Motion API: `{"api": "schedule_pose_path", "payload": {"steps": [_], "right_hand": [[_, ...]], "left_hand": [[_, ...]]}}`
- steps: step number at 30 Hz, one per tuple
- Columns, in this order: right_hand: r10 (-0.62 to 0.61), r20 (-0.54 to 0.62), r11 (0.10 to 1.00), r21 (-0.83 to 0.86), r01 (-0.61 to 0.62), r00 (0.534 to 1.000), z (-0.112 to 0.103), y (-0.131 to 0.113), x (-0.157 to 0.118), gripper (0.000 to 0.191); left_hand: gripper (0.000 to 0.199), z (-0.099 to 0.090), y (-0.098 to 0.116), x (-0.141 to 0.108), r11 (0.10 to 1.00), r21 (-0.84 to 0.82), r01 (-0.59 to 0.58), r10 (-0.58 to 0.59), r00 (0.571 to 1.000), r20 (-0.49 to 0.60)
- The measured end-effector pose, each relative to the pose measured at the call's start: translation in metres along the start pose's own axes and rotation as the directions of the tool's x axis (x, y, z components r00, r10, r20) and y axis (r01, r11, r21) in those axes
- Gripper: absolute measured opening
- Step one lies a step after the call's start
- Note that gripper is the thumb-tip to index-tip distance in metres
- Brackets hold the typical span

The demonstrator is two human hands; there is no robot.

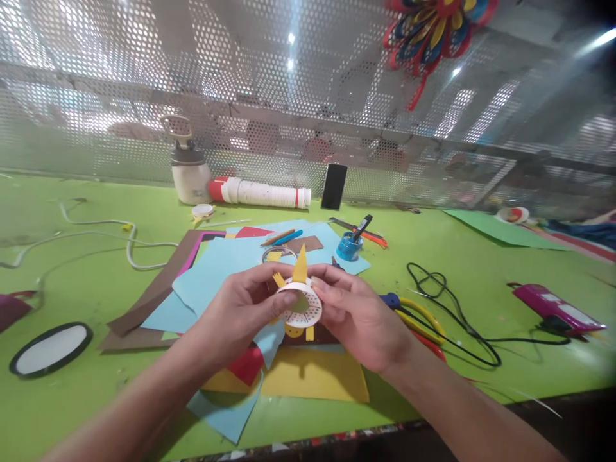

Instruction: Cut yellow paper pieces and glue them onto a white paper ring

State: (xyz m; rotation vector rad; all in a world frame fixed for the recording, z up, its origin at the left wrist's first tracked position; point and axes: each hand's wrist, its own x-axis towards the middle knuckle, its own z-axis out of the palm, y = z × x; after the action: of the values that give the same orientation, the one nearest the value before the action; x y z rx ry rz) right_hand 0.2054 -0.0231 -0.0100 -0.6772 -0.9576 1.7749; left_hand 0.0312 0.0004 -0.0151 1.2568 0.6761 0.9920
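Note:
Between my two hands is a small round white paper craft with colored dots, dark dividing lines and an open center. A pointed yellow piece stands up from its top edge, and smaller yellow pieces stick out at its side and bottom. My left hand grips its left side, thumb across the front. At the right rim, my right hand pinches it between thumb and fingers. The craft is held above a pile of light blue sheets and a yellow sheet.
Right of my hands lie yellow-handled pliers and a magenta corded tool. A blue tape roll holds a black marker. Farther back stand a phone, a spray bottle and a white cup stack. A black-rimmed oval lies left.

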Motion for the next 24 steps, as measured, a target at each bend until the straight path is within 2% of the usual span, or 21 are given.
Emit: {"api": "schedule_pose_path", "payload": {"steps": [10,14,17,24], "right_hand": [[-0.166,-0.107,0.971,-0.193,0.143,0.98,-0.0009,-0.0058,-0.002,0.022],[-0.118,-0.074,0.964,-0.247,0.096,0.99,0.002,-0.0042,-0.0057,0.024],[-0.082,-0.093,0.967,-0.25,0.057,0.992,0.0023,-0.0012,-0.0051,0.024],[-0.128,-0.108,0.967,-0.237,0.099,0.986,0.0007,0.0005,0.0002,0.024]], "left_hand": [[0.014,-0.0044,-0.0018,0.0015,0.998,-0.01,0.066,-0.065,0.997,0.045],[0.021,-0.0046,-0.0025,0.0024,0.994,-0.027,0.107,-0.105,0.991,0.088],[0.024,-0.0048,-0.004,0.002,0.989,-0.055,0.139,-0.131,0.983,0.125],[0.02,-0.0011,-0.0013,0.0038,0.972,-0.13,0.196,-0.178,0.974,0.139]]}}
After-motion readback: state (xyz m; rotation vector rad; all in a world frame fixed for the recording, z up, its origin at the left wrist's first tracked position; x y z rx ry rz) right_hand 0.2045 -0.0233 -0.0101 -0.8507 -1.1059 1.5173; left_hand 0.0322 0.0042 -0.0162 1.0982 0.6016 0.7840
